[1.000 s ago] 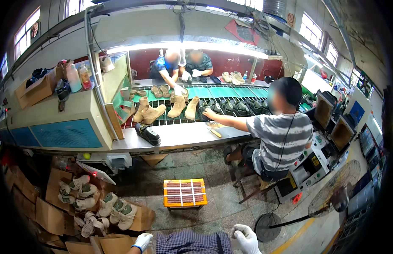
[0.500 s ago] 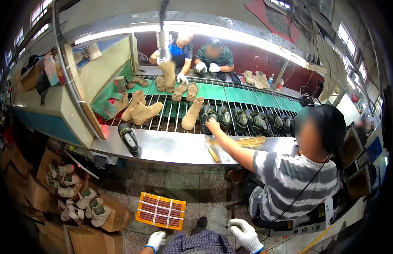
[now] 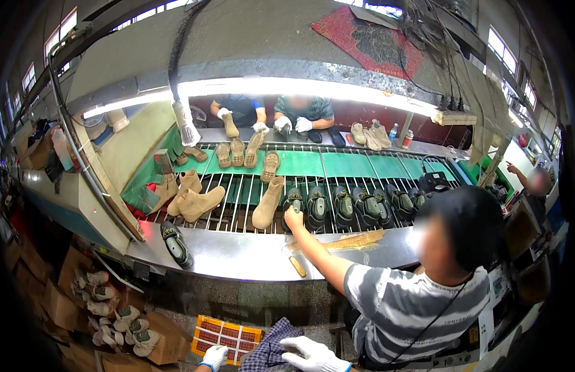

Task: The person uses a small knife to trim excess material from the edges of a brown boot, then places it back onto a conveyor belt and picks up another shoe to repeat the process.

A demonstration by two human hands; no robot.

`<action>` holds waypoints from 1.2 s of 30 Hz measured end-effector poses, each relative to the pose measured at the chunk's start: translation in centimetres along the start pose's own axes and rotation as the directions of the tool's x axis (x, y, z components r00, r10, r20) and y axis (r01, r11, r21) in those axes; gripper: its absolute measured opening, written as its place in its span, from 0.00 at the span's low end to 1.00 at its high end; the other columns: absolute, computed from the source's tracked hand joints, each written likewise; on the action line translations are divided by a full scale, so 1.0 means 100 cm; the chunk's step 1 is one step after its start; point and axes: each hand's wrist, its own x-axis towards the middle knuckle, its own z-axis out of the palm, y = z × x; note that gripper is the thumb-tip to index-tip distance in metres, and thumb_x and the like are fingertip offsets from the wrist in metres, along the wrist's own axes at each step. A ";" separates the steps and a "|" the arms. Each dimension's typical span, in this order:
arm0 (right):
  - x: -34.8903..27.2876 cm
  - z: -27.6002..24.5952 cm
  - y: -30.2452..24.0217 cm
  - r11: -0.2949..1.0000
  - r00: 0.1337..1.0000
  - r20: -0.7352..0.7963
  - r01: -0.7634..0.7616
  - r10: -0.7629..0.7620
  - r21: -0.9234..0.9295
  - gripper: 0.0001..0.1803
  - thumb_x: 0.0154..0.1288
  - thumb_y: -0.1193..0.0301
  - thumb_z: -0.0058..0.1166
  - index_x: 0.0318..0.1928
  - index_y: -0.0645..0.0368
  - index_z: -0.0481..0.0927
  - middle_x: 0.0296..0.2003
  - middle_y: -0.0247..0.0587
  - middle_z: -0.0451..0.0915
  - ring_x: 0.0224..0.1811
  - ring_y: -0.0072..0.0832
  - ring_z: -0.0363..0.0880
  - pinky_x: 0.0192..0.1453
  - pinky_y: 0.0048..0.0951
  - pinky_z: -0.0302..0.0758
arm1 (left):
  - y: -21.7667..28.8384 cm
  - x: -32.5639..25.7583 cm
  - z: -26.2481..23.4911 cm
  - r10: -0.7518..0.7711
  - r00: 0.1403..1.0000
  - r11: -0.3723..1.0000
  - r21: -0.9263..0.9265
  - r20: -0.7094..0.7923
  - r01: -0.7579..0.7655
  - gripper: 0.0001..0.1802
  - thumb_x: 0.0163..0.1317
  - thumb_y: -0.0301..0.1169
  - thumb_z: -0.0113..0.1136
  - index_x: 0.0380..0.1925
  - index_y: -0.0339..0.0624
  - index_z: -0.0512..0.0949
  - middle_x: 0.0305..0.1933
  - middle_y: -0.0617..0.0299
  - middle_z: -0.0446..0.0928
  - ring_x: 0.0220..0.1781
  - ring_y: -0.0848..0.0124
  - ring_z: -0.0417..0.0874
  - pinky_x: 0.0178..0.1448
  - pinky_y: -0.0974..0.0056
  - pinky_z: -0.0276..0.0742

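**Wearer closes in on the shoe line**

Closer now than half a second ago, the conveyor (image 3: 250, 204) fills more of the view, and the orange crate (image 3: 228, 335) on the floor has slid toward the lower edge. Both gloved hands have risen further into the picture.

The left hand (image 3: 214, 356) sits at the bottom edge in a white glove with a blue cuff, its fingers curled loosely; whether they grip anything cannot be told. The right hand (image 3: 312, 356), also in a white glove, lies just beside it with fingers spread fairly flat, touching the checked cloth (image 3: 269, 350) that lies between the two hands. Whether it actually holds the cloth cannot be told. The crate sits just behind the left hand.

A seated worker (image 3: 411, 297) in a striped shirt is at the right, one arm stretched to the dark shoes (image 3: 349, 204) lined up on the conveyor rollers. Tan boots (image 3: 197, 201) lie to the left of them, and one dark shoe (image 3: 175, 243) rests on the steel ledge (image 3: 238, 254). Two more workers (image 3: 269, 115) in white gloves handle tan boots at the far side. Cardboard boxes with pale shoes (image 3: 114, 310) stand on the floor at the lower left, below the ledge.
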 end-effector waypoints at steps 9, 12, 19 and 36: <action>0.119 0.010 0.048 0.988 0.986 0.059 -0.153 0.154 -0.028 0.26 0.80 0.59 0.60 0.69 0.62 0.78 0.62 0.50 0.85 0.65 0.39 0.84 0.72 0.37 0.78 | 0.082 0.107 -0.071 -0.596 0.803 0.793 -0.168 -0.015 0.586 0.36 0.70 0.44 0.71 0.72 0.35 0.75 0.69 0.43 0.80 0.67 0.55 0.84 0.67 0.53 0.84; 0.202 0.020 0.061 0.977 0.976 0.078 -0.208 0.203 0.058 0.30 0.79 0.52 0.60 0.71 0.58 0.78 0.63 0.50 0.85 0.67 0.41 0.84 0.74 0.36 0.77 | 0.153 0.170 -0.108 -0.440 0.826 0.892 -0.061 -0.351 0.449 0.55 0.62 0.45 0.77 0.80 0.29 0.59 0.78 0.37 0.70 0.78 0.45 0.73 0.80 0.52 0.70; 0.430 0.156 0.172 0.991 0.992 0.019 -0.123 0.122 0.051 0.33 0.80 0.52 0.53 0.71 0.65 0.75 0.65 0.59 0.83 0.68 0.49 0.82 0.73 0.43 0.77 | 0.108 0.332 -0.123 -0.255 0.662 0.923 -0.382 -0.705 -0.051 0.58 0.60 0.38 0.77 0.84 0.37 0.53 0.78 0.38 0.67 0.74 0.45 0.76 0.75 0.44 0.77; 0.479 0.245 0.230 0.950 0.911 -0.342 0.133 -0.229 -0.281 0.24 0.80 0.58 0.53 0.69 0.53 0.76 0.52 0.47 0.85 0.54 0.47 0.86 0.57 0.47 0.85 | 0.132 0.312 -0.183 0.161 0.709 0.928 -0.140 -0.686 -0.346 0.49 0.67 0.24 0.72 0.83 0.37 0.54 0.84 0.44 0.60 0.81 0.51 0.66 0.83 0.46 0.65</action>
